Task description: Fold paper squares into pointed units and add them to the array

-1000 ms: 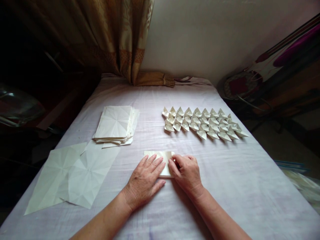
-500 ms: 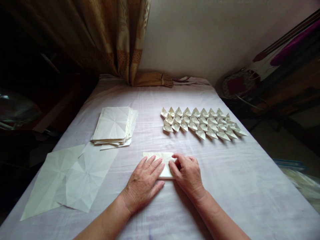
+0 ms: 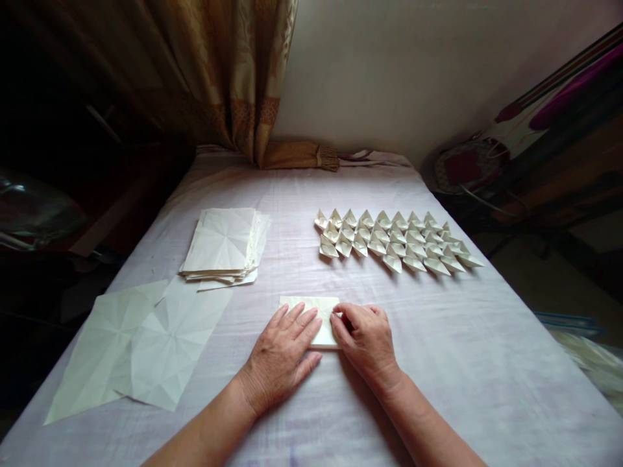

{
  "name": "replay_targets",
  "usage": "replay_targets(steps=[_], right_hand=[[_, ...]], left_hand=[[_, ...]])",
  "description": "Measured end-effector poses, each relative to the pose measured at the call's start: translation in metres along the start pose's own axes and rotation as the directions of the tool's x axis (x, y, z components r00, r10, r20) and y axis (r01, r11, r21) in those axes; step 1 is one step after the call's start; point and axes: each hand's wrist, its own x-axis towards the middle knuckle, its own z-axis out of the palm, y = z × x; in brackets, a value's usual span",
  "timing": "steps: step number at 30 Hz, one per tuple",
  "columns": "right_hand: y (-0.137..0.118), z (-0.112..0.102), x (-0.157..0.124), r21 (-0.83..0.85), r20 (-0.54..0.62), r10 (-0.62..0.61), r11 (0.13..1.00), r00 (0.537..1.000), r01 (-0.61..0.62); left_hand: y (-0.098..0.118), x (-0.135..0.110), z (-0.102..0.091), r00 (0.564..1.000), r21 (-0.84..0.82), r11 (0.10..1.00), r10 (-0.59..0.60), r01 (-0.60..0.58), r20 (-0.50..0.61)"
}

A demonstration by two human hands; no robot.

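Observation:
A folded sheet of white paper (image 3: 325,332) lies flat on the cloth in front of me. My left hand (image 3: 281,350) rests on its left part, fingers stretched out and palm down. At the paper's right edge, my right hand (image 3: 366,338) has its fingers curled, with thumb and forefinger pinched on that edge. The fingers cover part of both sides of the paper. Beyond it to the right stand several rows of small folded paper boats (image 3: 392,237). A stack of creased paper sheets (image 3: 222,241) sits farther back on the left.
Two loose creased sheets (image 3: 165,347) overlap at the left front. A pale bedsheet (image 3: 292,194) covers the surface. At the far end hangs a gold-brown curtain (image 3: 248,97) against the wall. A round-backed chair (image 3: 464,165) stands off the right side.
My right forefinger has come slightly lower at the paper's right edge. My left hand stays flat in place. The whole view has shifted very slightly.

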Motion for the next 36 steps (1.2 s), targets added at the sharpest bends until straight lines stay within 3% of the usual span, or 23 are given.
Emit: replay_targets(steps=[36], right_hand=[[-0.0002,-0.0002,0.0014,-0.012,0.000,-0.031,0.999,1.000,0.031]], left_hand=[[0.0016,0.0006,-0.0021,1.000,-0.007,1.000,-0.002,0.002,0.009]])
